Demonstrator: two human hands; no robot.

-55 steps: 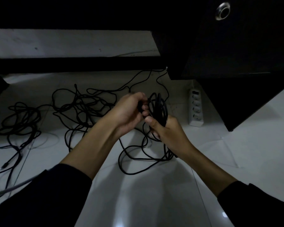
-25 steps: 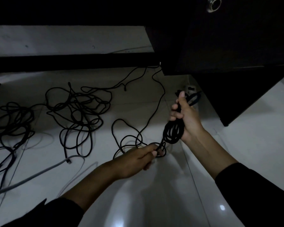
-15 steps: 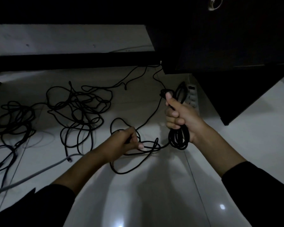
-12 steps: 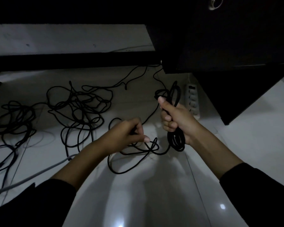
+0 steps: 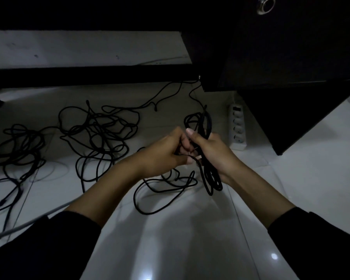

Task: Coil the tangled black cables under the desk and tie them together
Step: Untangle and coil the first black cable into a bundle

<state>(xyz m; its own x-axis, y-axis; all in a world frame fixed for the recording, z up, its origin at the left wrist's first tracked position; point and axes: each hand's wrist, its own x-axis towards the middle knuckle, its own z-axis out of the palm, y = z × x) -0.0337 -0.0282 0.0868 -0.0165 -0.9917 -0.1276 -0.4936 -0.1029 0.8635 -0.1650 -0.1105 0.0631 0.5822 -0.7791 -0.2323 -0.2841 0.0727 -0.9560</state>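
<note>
A coil of black cable [image 5: 209,174] is gripped upright in the right hand [image 5: 213,152], whose fingers are curled round its middle; loops are seen above the fist and hanging below it. The left hand [image 5: 162,155] is held just beside the right, at its 9 o'clock, and a strand of the same cable is pinched between its thumb and curled fingers. From this pinch the loose length of cable [image 5: 160,188] is trailed down to the white floor [image 5: 190,239], where slack loops lie at 6 o'clock of the hands. A larger tangle of black cables [image 5: 97,134] is spread on the floor at 9 o'clock of the hands, and a second tangle [image 5: 18,150] lies farther out in the same direction. A white power strip [image 5: 237,126] is placed on the floor at 2 o'clock of the right hand, beside the black desk [image 5: 281,57]. A grey cable [image 5: 18,227] is laid across the floor at 8 o'clock.
</note>
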